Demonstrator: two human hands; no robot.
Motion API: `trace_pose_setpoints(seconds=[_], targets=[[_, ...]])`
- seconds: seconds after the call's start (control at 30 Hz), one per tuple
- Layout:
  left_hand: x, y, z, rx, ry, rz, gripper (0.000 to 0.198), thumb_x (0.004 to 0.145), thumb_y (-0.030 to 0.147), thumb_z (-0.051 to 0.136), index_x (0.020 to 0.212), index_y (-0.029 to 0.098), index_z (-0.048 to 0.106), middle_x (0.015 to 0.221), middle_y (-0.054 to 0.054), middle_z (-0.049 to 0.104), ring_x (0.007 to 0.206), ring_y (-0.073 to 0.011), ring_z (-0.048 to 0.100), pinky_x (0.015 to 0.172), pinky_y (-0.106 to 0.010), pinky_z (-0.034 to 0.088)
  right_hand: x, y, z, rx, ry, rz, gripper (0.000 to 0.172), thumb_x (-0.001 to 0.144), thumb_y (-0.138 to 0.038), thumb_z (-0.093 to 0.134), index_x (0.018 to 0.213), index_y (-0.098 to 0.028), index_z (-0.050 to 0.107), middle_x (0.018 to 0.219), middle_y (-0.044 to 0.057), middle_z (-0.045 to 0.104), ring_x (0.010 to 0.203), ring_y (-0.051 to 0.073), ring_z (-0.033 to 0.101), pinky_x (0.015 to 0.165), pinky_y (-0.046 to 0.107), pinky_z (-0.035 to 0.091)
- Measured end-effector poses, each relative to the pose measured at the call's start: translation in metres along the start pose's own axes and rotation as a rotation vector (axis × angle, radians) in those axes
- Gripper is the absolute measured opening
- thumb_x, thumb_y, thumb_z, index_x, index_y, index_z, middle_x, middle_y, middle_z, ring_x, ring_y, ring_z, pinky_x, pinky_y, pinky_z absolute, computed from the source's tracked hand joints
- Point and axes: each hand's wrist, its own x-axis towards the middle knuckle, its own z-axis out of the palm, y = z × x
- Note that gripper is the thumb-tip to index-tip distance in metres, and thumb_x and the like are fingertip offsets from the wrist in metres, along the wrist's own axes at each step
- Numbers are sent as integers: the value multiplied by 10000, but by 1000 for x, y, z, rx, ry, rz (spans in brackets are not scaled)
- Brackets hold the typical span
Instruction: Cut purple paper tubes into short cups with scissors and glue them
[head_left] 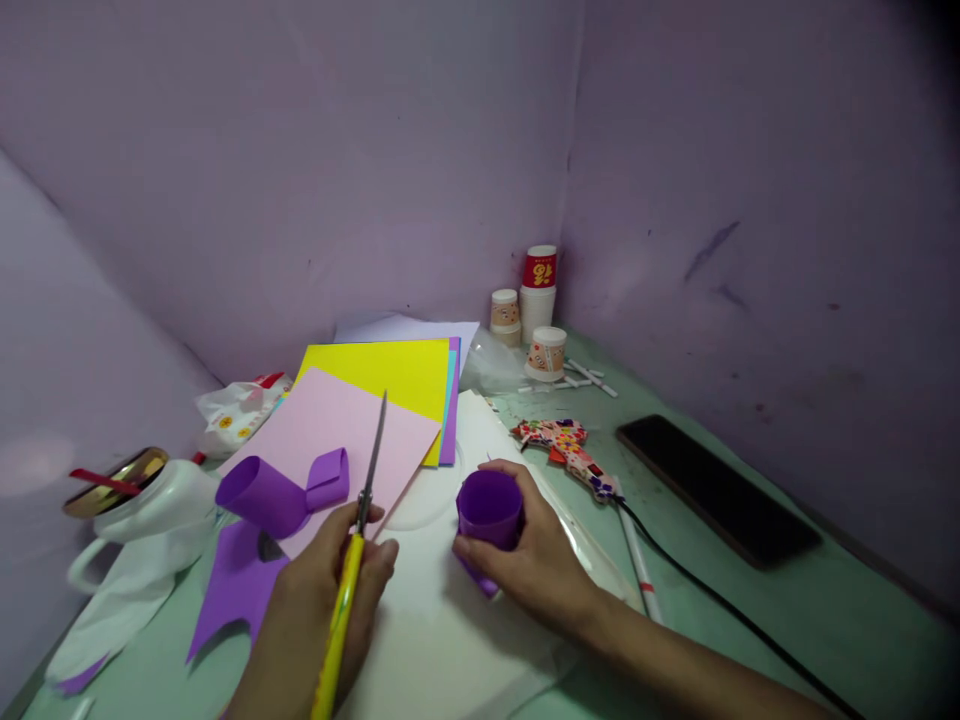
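My left hand is closed round a pair of scissors, seen edge-on with the yellow handle toward me and the blades pointing up and away. My right hand grips a rolled purple paper tube from its right side, thumb in front. The tube's open end faces up, and a purple flap shows beneath it. Left of the scissors lies another purple paper tube, with a small folded purple paper loop beside it. A cut purple sheet with a curved notch is below them.
Pink paper and yellow paper lie stacked behind. A flower-patterned glue gun with a black cord, a phone and paper cups are at right. A white mug and a gold-coloured bowl stand left.
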Motion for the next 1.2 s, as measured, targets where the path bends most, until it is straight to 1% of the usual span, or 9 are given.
trace_pose_setpoints(seconds=[0.1,0.23,0.37,0.53,0.7,0.83,0.97,1.1,1.2], targets=[[-2,8,6,-100,-10,-63,321,749,462,628,981,248,571,605,47,625,374,-98,451,334,-201,275,3,-3,-4,363,-105,100,586,552,-245,785,1067,-233,504,936,31,651,840,223,645,774,399,524],[-7,9,8,-158,-23,-69,316,750,465,623,957,233,562,590,61,600,338,-64,332,338,-199,264,4,-4,-8,816,-196,363,589,573,-439,806,1037,-210,524,851,51,662,773,234,672,756,447,551],[-7,3,12,-213,-7,-41,363,711,433,665,988,229,549,647,52,618,423,-90,446,391,-205,332,5,-7,-9,843,-183,458,523,619,-502,786,956,-188,539,867,89,665,804,249,674,732,438,570],[-13,-4,28,-315,43,-13,374,686,353,687,1006,236,533,854,-26,722,661,-153,621,604,-255,476,1,-8,-1,845,-144,400,556,603,-526,807,973,-228,517,849,48,674,811,242,676,693,388,578],[-19,-4,40,-497,24,-92,472,675,371,738,1058,234,498,908,-33,697,515,-90,541,438,-198,399,-10,-10,6,862,-147,385,480,705,-489,735,1028,-207,518,861,51,662,768,212,656,677,351,561],[-15,-7,41,-760,-21,-117,459,696,347,742,1036,246,450,609,90,571,388,-88,489,371,-199,388,-11,-12,1,832,-172,391,538,640,-431,778,1053,-203,520,906,49,625,744,178,623,702,327,532],[-7,-15,39,-799,14,-157,445,736,366,732,1067,247,459,634,74,589,460,-101,563,422,-194,429,-7,-7,-5,658,-134,218,556,542,-285,841,988,-228,515,925,23,600,794,175,603,731,306,505],[-4,-21,38,-831,10,-202,378,809,459,646,1075,257,469,639,78,565,469,-88,557,423,-180,425,-8,3,-4,399,-88,-123,422,631,-172,764,956,-248,507,1014,32,578,934,191,577,808,300,475],[-3,-26,38,-838,-19,-140,454,730,367,745,1072,246,470,719,43,635,576,-124,621,537,-240,512,-15,6,-2,277,-126,-238,391,709,-146,712,996,-271,477,1121,41,527,1062,197,544,893,309,445]])
